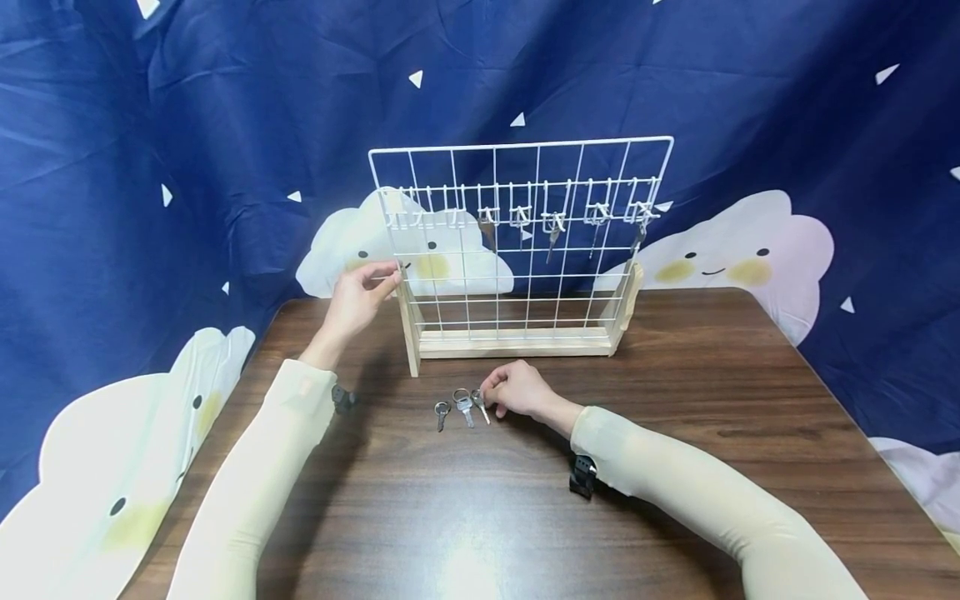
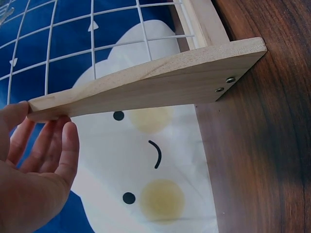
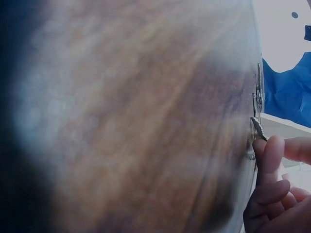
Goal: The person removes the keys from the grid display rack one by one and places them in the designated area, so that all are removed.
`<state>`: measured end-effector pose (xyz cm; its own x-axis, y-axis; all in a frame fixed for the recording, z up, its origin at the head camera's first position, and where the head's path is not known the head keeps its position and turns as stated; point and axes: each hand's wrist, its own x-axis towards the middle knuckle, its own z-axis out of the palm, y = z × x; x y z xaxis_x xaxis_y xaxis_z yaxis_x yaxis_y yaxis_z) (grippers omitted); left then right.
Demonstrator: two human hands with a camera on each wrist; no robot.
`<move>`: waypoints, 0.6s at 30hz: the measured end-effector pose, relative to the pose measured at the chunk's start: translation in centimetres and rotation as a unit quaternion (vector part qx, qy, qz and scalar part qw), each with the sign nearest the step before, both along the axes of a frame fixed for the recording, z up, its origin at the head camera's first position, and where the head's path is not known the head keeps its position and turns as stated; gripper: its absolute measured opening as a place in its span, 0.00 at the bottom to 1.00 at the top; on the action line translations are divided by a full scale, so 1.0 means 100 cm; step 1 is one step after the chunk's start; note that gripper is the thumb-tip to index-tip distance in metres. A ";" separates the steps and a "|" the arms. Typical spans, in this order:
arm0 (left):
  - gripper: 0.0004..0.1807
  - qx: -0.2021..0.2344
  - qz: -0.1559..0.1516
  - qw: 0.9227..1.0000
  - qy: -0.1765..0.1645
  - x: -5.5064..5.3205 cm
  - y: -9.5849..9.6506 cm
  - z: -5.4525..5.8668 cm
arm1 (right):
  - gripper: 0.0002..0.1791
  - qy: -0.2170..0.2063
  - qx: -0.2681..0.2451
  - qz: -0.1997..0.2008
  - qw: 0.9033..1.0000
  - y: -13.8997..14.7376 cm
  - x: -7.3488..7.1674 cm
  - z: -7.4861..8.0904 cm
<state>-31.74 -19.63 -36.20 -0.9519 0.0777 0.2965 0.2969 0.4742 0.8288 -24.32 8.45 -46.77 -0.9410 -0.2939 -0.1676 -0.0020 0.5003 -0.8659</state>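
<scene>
At the upper end of the rack's left wooden side panel [image 2: 146, 80], my left hand [image 1: 356, 298] pinches the wood between thumb and fingertips. My right hand [image 1: 522, 389] is low over the table in front of the rack, its thumb and forefinger pinching a key [image 1: 482, 407]. Close up, that key [image 3: 258, 127] sticks out beyond the fingertips, near the tabletop. Just left of it lie a key with a ring [image 1: 466, 408] and a smaller dark key [image 1: 441, 415]. Behind them stands the white wire grid rack [image 1: 517, 287] on a wooden base [image 1: 517, 343].
White hooks [image 1: 521, 217] line the grid's upper part. Several keys hang on the middle and right ones, among them one key [image 1: 553, 237]. The brown wooden table [image 1: 675, 400] extends around the rack. A blue curtain [image 1: 300, 108] with clouds hangs behind.
</scene>
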 end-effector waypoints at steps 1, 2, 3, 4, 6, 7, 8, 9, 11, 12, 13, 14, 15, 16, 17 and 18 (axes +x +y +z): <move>0.22 0.001 -0.001 1.000 -0.001 0.000 0.000 0.000 | 0.04 0.000 0.004 0.001 1.000 0.000 0.000 0.000; 0.22 0.000 -0.001 1.000 0.000 0.001 0.000 0.000 | 0.04 0.002 0.009 0.002 1.000 0.000 0.000 0.000; 0.22 -0.001 -0.002 1.000 0.000 0.001 0.000 0.000 | 0.05 0.004 0.014 0.003 1.000 0.000 0.000 0.000; 0.22 0.000 -0.001 1.000 -0.001 0.001 0.000 0.001 | 0.04 0.006 0.017 0.004 1.000 0.000 0.000 -0.001; 0.22 0.000 0.002 1.000 -0.001 0.001 0.000 0.001 | 0.04 0.008 0.024 0.004 1.000 0.001 -0.001 -0.002; 0.21 0.001 0.003 1.000 -0.001 0.001 0.000 0.001 | 0.04 0.008 0.028 0.004 1.000 0.001 -0.001 -0.002; 0.21 0.000 0.003 1.000 -0.001 0.001 0.000 0.000 | 0.05 0.009 0.031 0.004 0.999 0.001 -0.001 -0.002; 0.21 0.000 0.004 1.000 -0.001 0.001 0.000 0.000 | 0.05 0.010 0.035 0.005 0.999 0.001 -0.001 -0.002; 0.21 0.002 0.004 1.000 -0.002 0.001 0.000 0.000 | 0.05 0.010 0.044 0.008 0.999 0.002 -0.001 -0.002; 0.21 0.003 0.002 1.000 -0.002 0.001 0.000 0.000 | 0.05 0.011 0.048 0.010 0.999 0.003 0.000 -0.001; 0.22 0.003 0.001 1.000 -0.002 0.001 0.000 0.000 | 0.05 0.012 0.051 0.012 0.999 0.003 0.000 -0.001; 0.22 0.001 0.002 1.000 -0.003 0.001 0.000 0.000 | 0.04 0.015 0.054 0.015 0.998 0.003 0.000 -0.001; 0.22 -0.001 0.002 1.000 -0.003 0.001 0.000 0.000 | 0.04 0.017 0.058 0.017 0.998 0.004 0.000 0.000; 0.22 0.000 0.003 1.000 -0.003 0.001 0.000 -0.001 | 0.04 0.020 0.061 0.019 0.998 0.004 0.000 0.000; 0.22 -0.004 0.003 1.000 -0.003 0.000 0.000 -0.001 | 0.04 0.023 0.063 0.020 0.998 0.005 0.000 0.001; 0.22 -0.006 0.005 1.000 -0.003 0.000 0.000 -0.001 | 0.04 0.024 0.065 0.022 0.997 0.005 0.000 0.001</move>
<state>-31.71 -19.64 -36.29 -0.9543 0.0722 0.2901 0.2877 0.4861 0.8252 -24.32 8.98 -46.69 -0.9356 -0.3137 -0.1622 -0.0661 0.6067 -0.7922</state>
